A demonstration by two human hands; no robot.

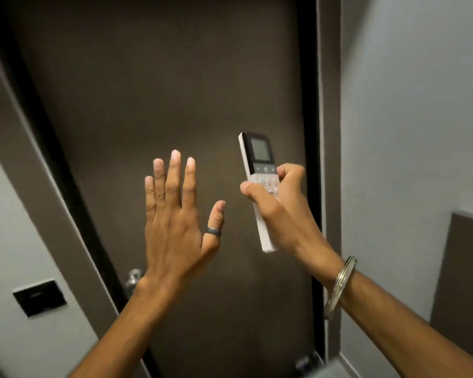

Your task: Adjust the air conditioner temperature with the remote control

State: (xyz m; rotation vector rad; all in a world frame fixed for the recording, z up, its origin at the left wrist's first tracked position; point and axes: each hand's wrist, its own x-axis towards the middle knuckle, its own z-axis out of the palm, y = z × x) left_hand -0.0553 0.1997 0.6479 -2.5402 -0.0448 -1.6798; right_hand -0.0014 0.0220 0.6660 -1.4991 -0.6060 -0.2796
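Right hand (pixel 281 205) grips remote (pixel 258 170) upright, screen readable, thumb at buttons; left hand (pixel 175 222) splayed open, empty, clear.

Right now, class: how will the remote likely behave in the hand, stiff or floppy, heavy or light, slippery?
The remote looks like a rigid plastic bar, so probably stiff. The right hand holds it upright alone, suggesting it is light. Its smooth casing may slip, since its lower end hangs below the grip.
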